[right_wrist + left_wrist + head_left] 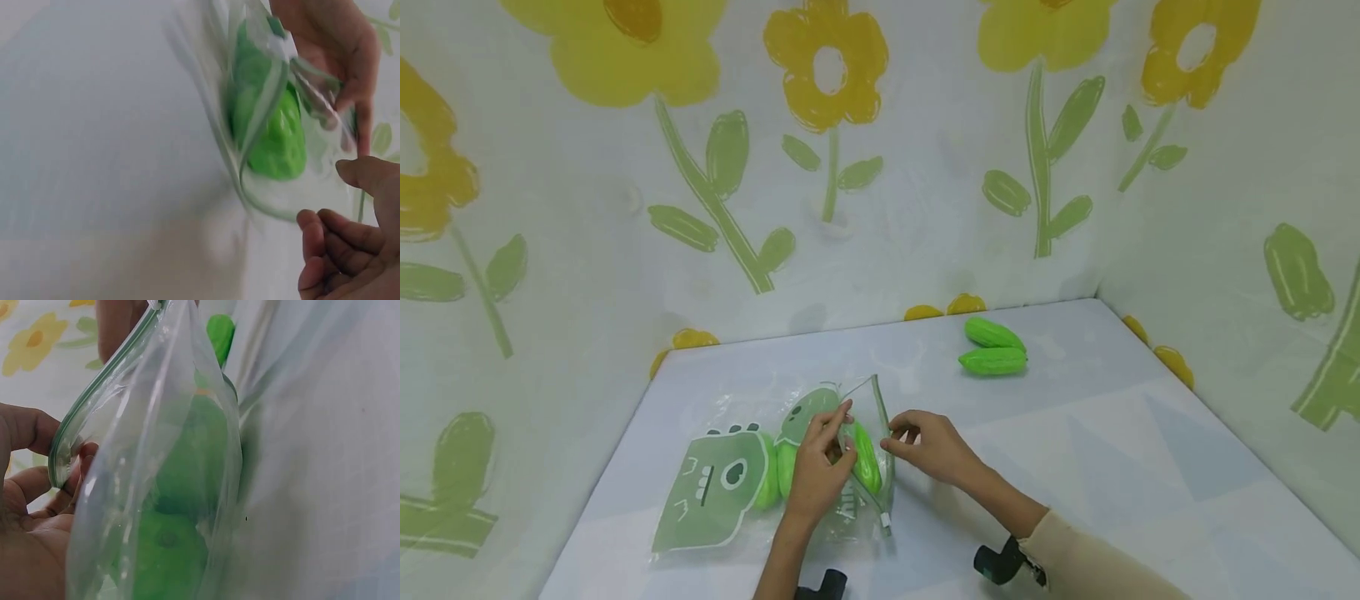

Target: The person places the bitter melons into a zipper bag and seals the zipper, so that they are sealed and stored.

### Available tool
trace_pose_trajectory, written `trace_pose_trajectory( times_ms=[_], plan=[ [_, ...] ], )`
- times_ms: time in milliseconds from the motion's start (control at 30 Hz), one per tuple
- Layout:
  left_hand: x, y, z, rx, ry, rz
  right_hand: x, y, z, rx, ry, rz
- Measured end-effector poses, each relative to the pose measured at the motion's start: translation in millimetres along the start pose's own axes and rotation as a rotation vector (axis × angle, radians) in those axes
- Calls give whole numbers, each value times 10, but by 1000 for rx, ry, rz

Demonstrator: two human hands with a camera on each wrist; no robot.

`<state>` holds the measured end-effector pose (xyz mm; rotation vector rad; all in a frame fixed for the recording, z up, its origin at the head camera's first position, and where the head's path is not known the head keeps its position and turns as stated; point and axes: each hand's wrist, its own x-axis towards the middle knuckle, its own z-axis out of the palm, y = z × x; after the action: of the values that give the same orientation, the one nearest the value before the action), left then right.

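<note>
A clear zip bag [748, 533] with green dinosaur prints lies on the table, its mouth facing right. Inside are bright green, ridged gourds; one gourd [867, 460] sits near the mouth. My left hand [820, 471] pinches one rim of the opening, and its fingers [40, 428] bend round the green zip strip in the left wrist view. At the opposite rim, my right hand [936, 450] holds the edge with curled fingers [350, 234]. The two rims stand apart. A white slider [885, 520] sits at the near end of the zip.
Two more green gourds [992, 361] lie side by side at the back right of the pale table [1075, 433]. A flower-printed curtain [910, 183] rises behind the table and along both sides. Black wrist mounts [997, 563] hang near the front edge.
</note>
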<state>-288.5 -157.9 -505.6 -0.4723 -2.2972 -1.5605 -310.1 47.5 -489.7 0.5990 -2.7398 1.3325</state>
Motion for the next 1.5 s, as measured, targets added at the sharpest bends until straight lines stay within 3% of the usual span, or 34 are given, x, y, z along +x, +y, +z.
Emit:
trace_pose_trajectory(
  times_ms=[367,667,1000,1267,1500],
  plan=[
    [-3,-20,-10,-37,13,-5,123,428,-615,-292,145,-110],
    [5,-46,-15,-23,23,15,254,792,-1037,-363,206,-8],
    [-3,-37,-39,-5,34,45,415,1037,-1255,-505,173,87],
    [-10,-3,-39,-22,34,45,439,1151,-1336,-570,168,40],
    [-11,-18,-44,-14,36,36,466,1210,-1368,-597,156,54]
  ],
)
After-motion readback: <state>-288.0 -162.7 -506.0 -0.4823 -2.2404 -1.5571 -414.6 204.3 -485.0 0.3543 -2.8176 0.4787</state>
